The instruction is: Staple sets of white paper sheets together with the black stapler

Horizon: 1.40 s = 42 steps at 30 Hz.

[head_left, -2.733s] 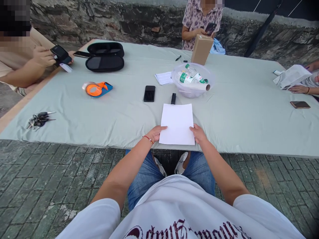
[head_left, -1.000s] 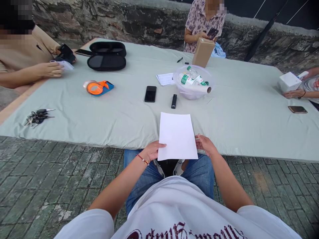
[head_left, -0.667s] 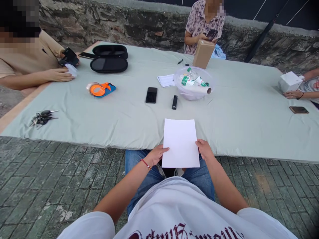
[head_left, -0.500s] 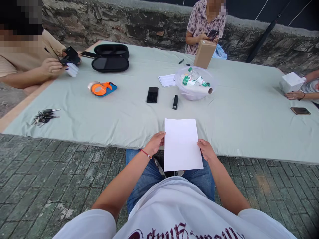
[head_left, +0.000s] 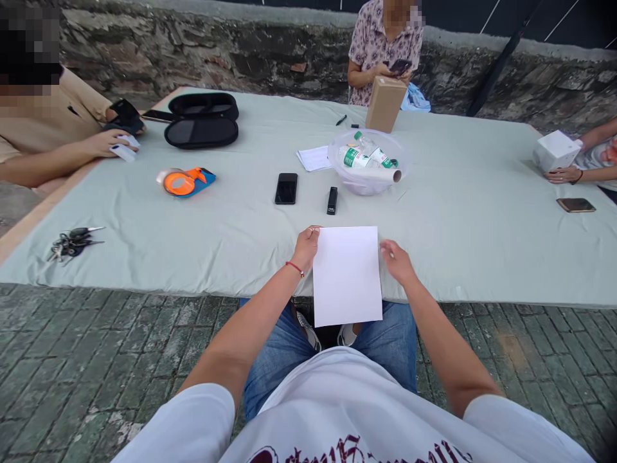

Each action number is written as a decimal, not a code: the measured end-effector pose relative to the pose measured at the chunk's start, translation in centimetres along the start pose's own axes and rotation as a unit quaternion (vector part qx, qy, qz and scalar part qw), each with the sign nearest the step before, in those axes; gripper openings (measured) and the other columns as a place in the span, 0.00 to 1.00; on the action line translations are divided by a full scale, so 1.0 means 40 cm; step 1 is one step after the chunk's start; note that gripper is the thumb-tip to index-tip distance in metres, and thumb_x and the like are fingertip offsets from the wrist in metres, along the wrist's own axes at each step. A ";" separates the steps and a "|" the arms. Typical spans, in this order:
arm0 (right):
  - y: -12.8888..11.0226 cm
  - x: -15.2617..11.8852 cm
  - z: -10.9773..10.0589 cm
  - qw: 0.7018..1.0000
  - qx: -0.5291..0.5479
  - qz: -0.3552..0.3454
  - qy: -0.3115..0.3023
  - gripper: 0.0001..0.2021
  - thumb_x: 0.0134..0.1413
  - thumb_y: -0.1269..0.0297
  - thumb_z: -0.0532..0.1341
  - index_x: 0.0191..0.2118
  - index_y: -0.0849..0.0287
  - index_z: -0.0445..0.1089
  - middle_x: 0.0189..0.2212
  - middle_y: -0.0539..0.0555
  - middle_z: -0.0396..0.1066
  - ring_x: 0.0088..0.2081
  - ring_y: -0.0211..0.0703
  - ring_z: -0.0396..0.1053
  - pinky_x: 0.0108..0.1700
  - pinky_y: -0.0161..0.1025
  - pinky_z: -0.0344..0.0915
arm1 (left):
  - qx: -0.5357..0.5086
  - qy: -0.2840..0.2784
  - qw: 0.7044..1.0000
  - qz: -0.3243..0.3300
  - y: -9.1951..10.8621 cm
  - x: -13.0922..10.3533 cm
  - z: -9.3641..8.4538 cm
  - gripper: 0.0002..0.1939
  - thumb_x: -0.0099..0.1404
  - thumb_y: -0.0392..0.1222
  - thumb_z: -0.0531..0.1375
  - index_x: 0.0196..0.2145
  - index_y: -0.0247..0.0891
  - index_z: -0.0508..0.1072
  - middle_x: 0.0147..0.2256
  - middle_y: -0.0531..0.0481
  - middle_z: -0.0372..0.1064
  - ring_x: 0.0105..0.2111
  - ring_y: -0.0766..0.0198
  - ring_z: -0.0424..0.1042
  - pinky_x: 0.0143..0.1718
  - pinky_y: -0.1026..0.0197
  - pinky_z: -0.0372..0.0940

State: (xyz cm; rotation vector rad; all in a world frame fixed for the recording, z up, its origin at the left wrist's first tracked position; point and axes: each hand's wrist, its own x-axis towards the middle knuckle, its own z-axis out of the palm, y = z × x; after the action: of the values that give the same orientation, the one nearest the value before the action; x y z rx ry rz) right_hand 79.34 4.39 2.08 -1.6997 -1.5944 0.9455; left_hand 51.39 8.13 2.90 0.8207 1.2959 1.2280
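Flat paper [head_left: 347,276] overhanging the worktop [head_left: 236,235] is pinched by the left hand [head_left: 307,249]; the right hand [head_left: 398,262], loosely spread, is held apart.

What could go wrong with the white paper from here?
The left hand grips the white paper near its far left corner while the right hand appears clear of it, so it might swing or bend.

Its near end reaches past the edge of the table, so if that grip slipped, it could slide off.

A small black object lies just beyond its far edge; pushing forward might nudge it.
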 end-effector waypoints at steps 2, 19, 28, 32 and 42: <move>-0.050 0.069 -0.005 0.996 -0.052 -0.079 0.001 0.23 0.65 0.57 0.51 0.62 0.56 0.63 0.63 0.60 0.64 0.63 0.49 0.63 0.64 0.51 0.59 | 0.040 -0.010 0.999 0.010 -0.003 0.005 0.006 0.10 0.64 0.46 0.59 0.36 0.36 0.75 0.30 0.50 0.70 0.31 0.64 0.67 0.34 0.63 0.61; -0.141 0.247 0.029 0.939 -0.178 -0.129 -0.266 0.15 0.67 0.59 0.53 0.48 0.53 0.75 0.47 0.55 0.76 0.47 0.51 0.71 0.48 0.44 0.64 | 0.074 -0.006 0.997 0.005 -0.008 0.040 0.016 0.10 0.65 0.45 0.59 0.35 0.37 0.77 0.31 0.49 0.71 0.31 0.64 0.65 0.34 0.63 0.60; -0.090 0.264 0.054 0.946 -0.153 -0.086 -0.272 0.13 0.63 0.59 0.55 0.40 0.54 0.77 0.38 0.51 0.77 0.38 0.44 0.71 0.41 0.39 0.63 | -0.043 0.056 0.993 -0.099 -0.050 0.066 -0.012 0.06 0.54 0.40 0.67 0.28 0.37 0.73 0.24 0.55 0.68 0.25 0.68 0.63 0.29 0.64 0.60; -0.086 0.269 0.052 0.952 -0.133 -0.063 -0.268 0.13 0.61 0.56 0.56 0.38 0.54 0.77 0.37 0.51 0.76 0.37 0.43 0.70 0.39 0.39 0.63 | -0.033 0.090 0.989 -0.110 -0.059 0.077 -0.015 0.06 0.54 0.40 0.66 0.28 0.37 0.72 0.21 0.57 0.64 0.23 0.69 0.61 0.27 0.65 0.58; -0.092 0.323 0.044 0.962 -0.151 -0.057 -0.220 0.13 0.60 0.58 0.56 0.38 0.55 0.77 0.35 0.52 0.77 0.36 0.44 0.71 0.38 0.39 0.64 | -0.104 0.018 0.983 -0.148 -0.045 0.111 -0.016 0.18 0.54 0.52 0.70 0.31 0.35 0.72 0.25 0.49 0.71 0.28 0.62 0.72 0.34 0.59 0.68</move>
State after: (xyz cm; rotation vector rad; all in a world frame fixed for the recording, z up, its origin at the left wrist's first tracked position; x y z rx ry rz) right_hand 76.05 17.49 3.00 -1.6449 -2.2004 1.1237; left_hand 50.47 11.88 -0.01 0.4395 1.2436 1.1194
